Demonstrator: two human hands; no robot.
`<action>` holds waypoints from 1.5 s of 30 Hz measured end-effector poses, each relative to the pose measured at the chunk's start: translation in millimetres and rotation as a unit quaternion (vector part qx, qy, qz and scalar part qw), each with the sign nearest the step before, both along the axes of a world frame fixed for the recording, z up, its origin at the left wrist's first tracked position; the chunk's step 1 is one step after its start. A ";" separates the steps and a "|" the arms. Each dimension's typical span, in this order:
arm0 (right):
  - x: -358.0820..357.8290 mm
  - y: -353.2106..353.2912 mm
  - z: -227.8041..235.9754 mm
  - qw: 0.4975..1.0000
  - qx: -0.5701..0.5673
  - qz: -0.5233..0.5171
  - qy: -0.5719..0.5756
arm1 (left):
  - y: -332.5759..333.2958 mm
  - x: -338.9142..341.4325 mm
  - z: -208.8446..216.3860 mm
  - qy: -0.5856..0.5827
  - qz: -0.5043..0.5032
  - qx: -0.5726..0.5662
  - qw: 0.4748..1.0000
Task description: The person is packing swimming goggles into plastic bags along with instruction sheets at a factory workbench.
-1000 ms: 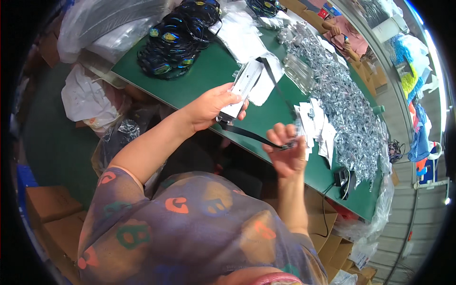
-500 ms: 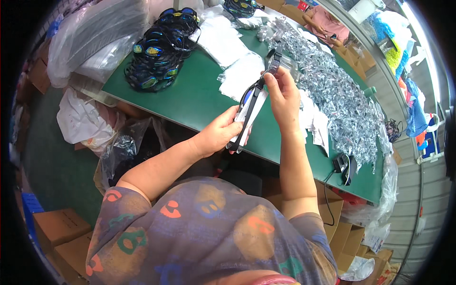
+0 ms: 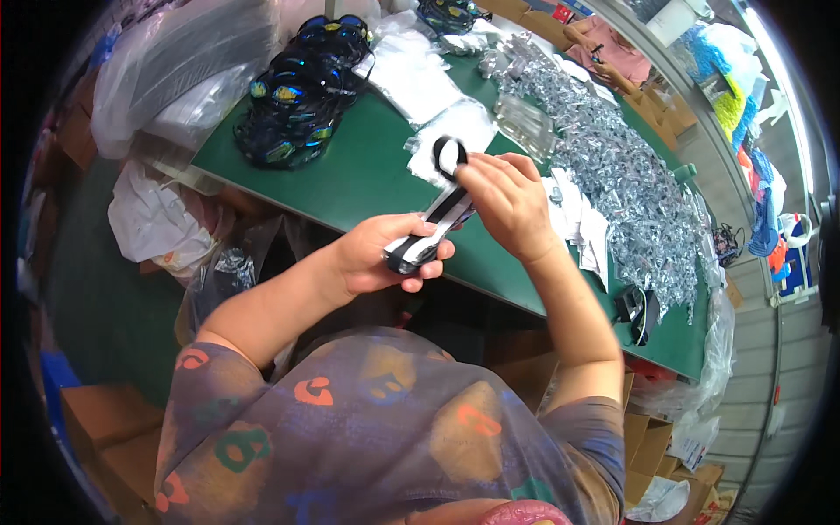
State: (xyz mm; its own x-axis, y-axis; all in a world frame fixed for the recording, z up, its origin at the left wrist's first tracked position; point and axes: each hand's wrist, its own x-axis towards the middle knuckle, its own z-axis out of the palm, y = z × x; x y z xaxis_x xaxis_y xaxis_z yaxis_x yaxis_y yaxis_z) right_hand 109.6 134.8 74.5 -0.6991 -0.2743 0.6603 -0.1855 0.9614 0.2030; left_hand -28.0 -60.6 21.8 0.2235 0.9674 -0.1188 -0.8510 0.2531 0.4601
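Note:
A pair of swimming goggles (image 3: pixel 405 256) with a black strap is held above the near edge of the green table. My left hand (image 3: pixel 372 254) is closed round its lower end, thumb on top and fingers beneath. A white strip (image 3: pixel 444 210) lies along the goggles under the strap. At the upper end the black strap (image 3: pixel 438 162) curls into a loop. My right hand (image 3: pixel 512 206) is closed over the strap just below that loop, slightly blurred, its fingertips partly hidden.
A heap of dark goggles (image 3: pixel 289 101) lies on the green table (image 3: pixel 337 188) at the left. White bags (image 3: pixel 411 83) are stacked behind, and many small clear pieces (image 3: pixel 604 149) spread on the right. A black device (image 3: pixel 637 308) sits near the right edge. Another person (image 3: pixel 612 52) works at the far side.
The goggles have turned and come nearer and lower, with the strap now curled at the top. My left hand has moved down-left; my right hand has turned over and lowered.

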 end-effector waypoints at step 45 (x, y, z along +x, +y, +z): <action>159.5 71.8 -101.0 0.600 -0.742 -0.007 0.299 | 12.4 4.2 -59.5 0.529 0.210 0.033 0.822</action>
State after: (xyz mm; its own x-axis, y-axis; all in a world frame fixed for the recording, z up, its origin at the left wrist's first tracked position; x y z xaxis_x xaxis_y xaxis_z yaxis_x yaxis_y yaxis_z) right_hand 269.1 206.6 -26.5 -0.2110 0.9289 0.3043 -0.4950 0.1669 -0.8527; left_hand -23.8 -48.2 -37.7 -0.3267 0.9448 0.0249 0.0274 -0.0168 0.9995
